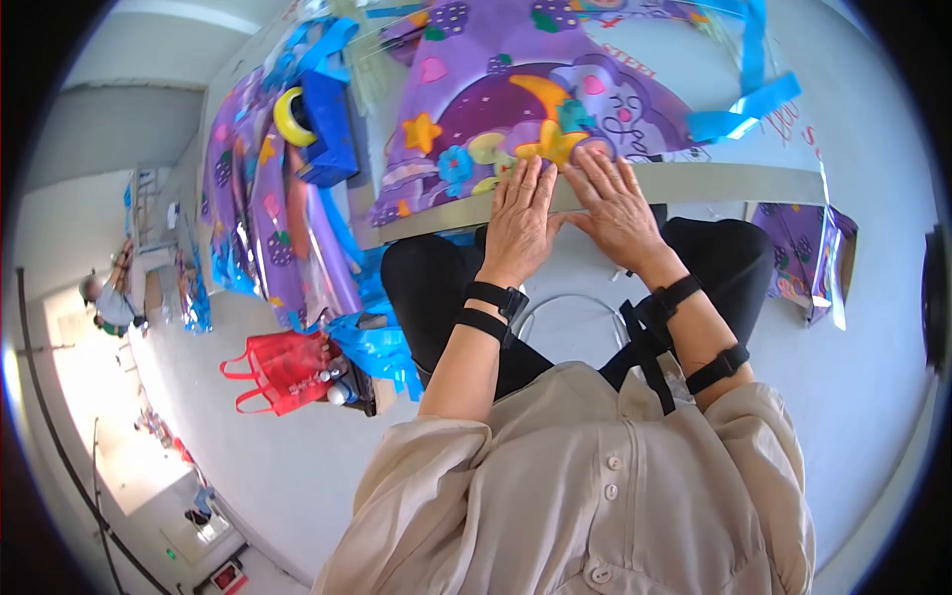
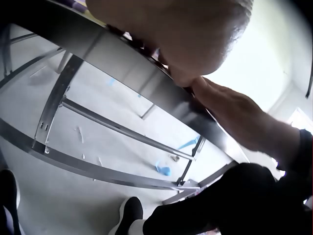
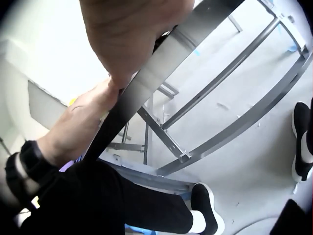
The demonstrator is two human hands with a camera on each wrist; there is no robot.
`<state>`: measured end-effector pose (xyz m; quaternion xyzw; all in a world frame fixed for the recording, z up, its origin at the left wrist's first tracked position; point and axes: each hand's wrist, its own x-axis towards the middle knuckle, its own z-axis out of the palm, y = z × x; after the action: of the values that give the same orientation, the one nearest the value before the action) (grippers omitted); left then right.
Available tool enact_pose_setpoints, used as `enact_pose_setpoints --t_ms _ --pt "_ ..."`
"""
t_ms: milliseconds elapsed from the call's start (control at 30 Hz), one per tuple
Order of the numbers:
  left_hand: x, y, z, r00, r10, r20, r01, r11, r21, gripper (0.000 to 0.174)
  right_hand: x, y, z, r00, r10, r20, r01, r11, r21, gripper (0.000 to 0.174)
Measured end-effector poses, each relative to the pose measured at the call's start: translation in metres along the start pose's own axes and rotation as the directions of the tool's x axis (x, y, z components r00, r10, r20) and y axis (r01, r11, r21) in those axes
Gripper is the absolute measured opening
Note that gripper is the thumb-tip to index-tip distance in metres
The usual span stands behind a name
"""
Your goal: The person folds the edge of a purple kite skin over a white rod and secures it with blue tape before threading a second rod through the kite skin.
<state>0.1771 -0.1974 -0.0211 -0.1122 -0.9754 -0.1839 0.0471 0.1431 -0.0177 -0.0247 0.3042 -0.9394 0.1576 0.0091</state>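
A purple printed sheet [image 1: 496, 109] with a moon, stars and grapes lies on the table, its lower edge along the metal rim [image 1: 734, 181]. Both hands rest flat at that edge, fingers straight and pointing away from the body, thumbs meeting or nearly so. The left hand [image 1: 521, 220] lies below the yellow star, and the right hand [image 1: 617, 210] is just right of it, fingertips on the print. In the wrist views the left hand [image 2: 181, 34] and the right hand [image 3: 132, 34] lie over the table's edge; their fingertips are mostly hidden there.
A blue tape dispenser [image 1: 329, 129] with yellow tape stands on the table's left, beside hanging purple sheets [image 1: 278, 218]. Blue strips [image 1: 749, 104] lie at the right. A red bag [image 1: 288, 372] is at the lower left. Metal table legs [image 2: 54, 103] stand near the person's feet.
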Motion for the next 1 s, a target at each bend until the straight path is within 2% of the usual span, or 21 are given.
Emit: enact_pose_setpoints --t_ms 33,100,167,233,300,367,433,500,600,633,667,700,733,767,833,900,933,967,1000 --pt "-0.003 -0.007 -0.001 0.999 0.017 -0.033 -0.02 0.996 -0.082 0.07 0.001 -0.001 -0.002 1.0 -0.021 -0.002 0.021 1.0 0.011 0.068" --pt "-0.015 -0.027 -0.008 0.998 -0.043 -0.041 0.043 0.999 -0.021 0.069 0.001 0.001 -0.008 0.999 -0.015 0.051 0.016 1.0 -0.025 0.068" --pt "-0.029 -0.047 -0.015 0.962 -0.262 -0.072 0.272 0.933 0.235 0.067 0.0 0.007 -0.007 0.998 -0.037 0.056 0.038 0.999 -0.02 0.068" --pt "-0.04 -0.068 -0.017 0.948 -0.306 -0.087 0.318 0.917 0.241 0.068 -0.001 0.008 -0.008 0.998 -0.034 0.046 0.033 0.999 0.005 0.069" --pt "-0.046 -0.082 -0.021 0.861 -0.496 -0.113 0.508 0.841 0.185 0.068 -0.002 0.012 -0.012 0.998 -0.001 0.067 0.0 1.0 0.017 0.072" --pt "-0.051 -0.088 -0.025 0.857 -0.504 -0.11 0.516 0.835 0.191 0.069 -0.012 0.029 -0.015 0.995 0.101 -0.022 -0.102 0.994 -0.039 0.073" --pt "-0.049 -0.084 -0.026 0.785 -0.616 -0.067 0.602 0.734 0.313 0.069 -0.022 0.051 -0.018 0.983 0.176 -0.056 -0.18 0.981 -0.07 0.074" --pt "-0.044 -0.083 -0.025 0.728 -0.681 -0.082 0.669 0.678 0.305 0.072 -0.029 0.073 -0.025 0.962 0.256 -0.1 -0.261 0.964 -0.046 0.074" --pt "-0.023 -0.064 -0.041 0.599 -0.799 -0.049 0.707 0.5 0.5 0.075 -0.031 0.077 -0.033 0.956 0.277 -0.097 -0.284 0.956 -0.069 0.074" --pt "-0.016 -0.054 -0.044 0.655 -0.729 -0.2 0.724 0.528 0.444 0.069 -0.031 0.076 -0.031 0.961 0.258 -0.099 -0.264 0.963 -0.061 0.075" --pt "-0.006 -0.045 -0.046 0.821 -0.526 -0.224 0.565 0.688 0.456 0.065 -0.031 0.076 -0.03 0.962 0.257 -0.097 -0.264 0.962 -0.073 0.077" --pt "0.006 -0.032 -0.052 0.925 -0.289 -0.247 0.375 0.8 0.469 0.063 -0.03 0.077 -0.03 0.956 0.276 -0.103 -0.284 0.955 -0.082 0.077" --pt "0.026 -0.018 -0.048 0.975 -0.12 -0.185 0.17 0.944 0.283 0.061 -0.031 0.077 -0.029 0.963 0.254 -0.09 -0.262 0.959 -0.106 0.077" --pt "0.055 0.0 -0.04 0.985 0.062 -0.162 -0.051 0.996 0.073 0.06 -0.031 0.078 -0.028 0.971 0.229 -0.076 -0.237 0.963 -0.128 0.078" --pt "0.11 0.05 -0.018 0.94 0.311 -0.14 -0.327 0.939 -0.11 0.057 -0.033 0.079 -0.026 0.973 0.208 -0.105 -0.222 0.963 -0.151 0.079" --pt "0.165 0.088 0.019 0.905 0.4 -0.142 -0.424 0.84 -0.337 0.06 -0.031 0.078 -0.027 0.971 0.218 -0.101 -0.229 0.967 -0.11 0.08" --pt "0.19 0.101 0.042 0.934 0.355 -0.032 -0.334 0.84 -0.428 0.063 -0.028 0.076 -0.033 0.959 0.279 0.059 -0.271 0.956 -0.114 0.076" --pt "0.204 0.112 0.06 0.946 0.314 0.084 -0.232 0.832 -0.505 0.066 -0.027 0.075 -0.033 0.957 0.286 0.055 -0.278 0.953 -0.119 0.076" --pt "0.207 0.128 0.064 0.943 0.323 0.082 -0.239 0.826 -0.51 0.066 -0.028 0.074 -0.031 0.962 0.271 0.043 -0.264 0.957 -0.119 0.072"
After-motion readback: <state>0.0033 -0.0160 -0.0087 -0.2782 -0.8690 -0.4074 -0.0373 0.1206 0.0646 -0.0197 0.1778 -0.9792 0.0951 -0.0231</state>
